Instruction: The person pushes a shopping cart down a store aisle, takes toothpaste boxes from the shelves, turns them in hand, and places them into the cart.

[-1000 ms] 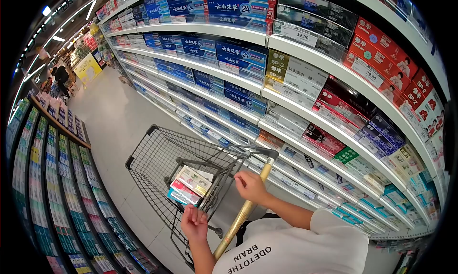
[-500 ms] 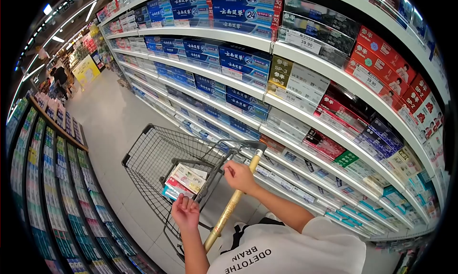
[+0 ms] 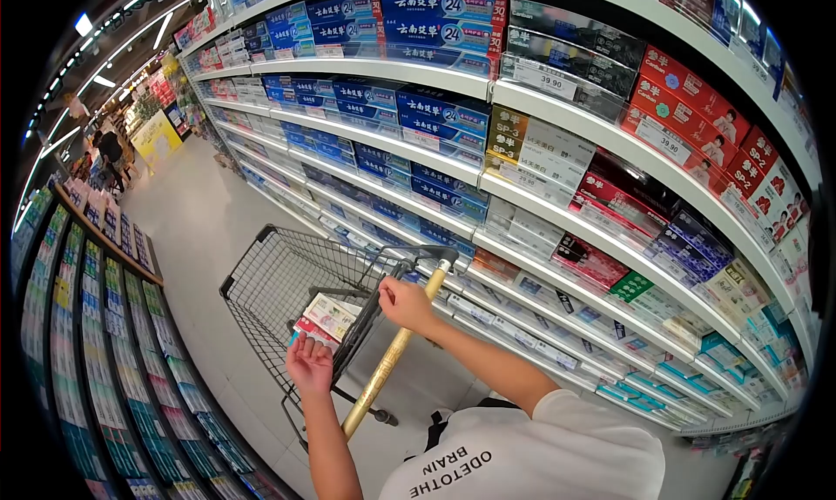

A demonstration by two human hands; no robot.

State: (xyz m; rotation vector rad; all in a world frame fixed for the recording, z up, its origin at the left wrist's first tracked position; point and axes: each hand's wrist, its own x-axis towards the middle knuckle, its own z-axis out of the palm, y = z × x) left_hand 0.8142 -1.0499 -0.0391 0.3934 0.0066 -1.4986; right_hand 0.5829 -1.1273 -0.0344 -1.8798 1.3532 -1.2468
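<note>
Left hand (image 3: 310,363) half-curled; right hand (image 3: 404,304) curled tighter, grip unclear, wrist over cart handle (image 3: 383,373).

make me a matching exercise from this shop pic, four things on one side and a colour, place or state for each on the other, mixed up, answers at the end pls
1. cart handle
2. shirt
3. cart basket
4. yellow board

A. far down the aisle
B. gold
C. holding a few boxes
D. white

Pairs: 1-B, 2-D, 3-C, 4-A
</note>
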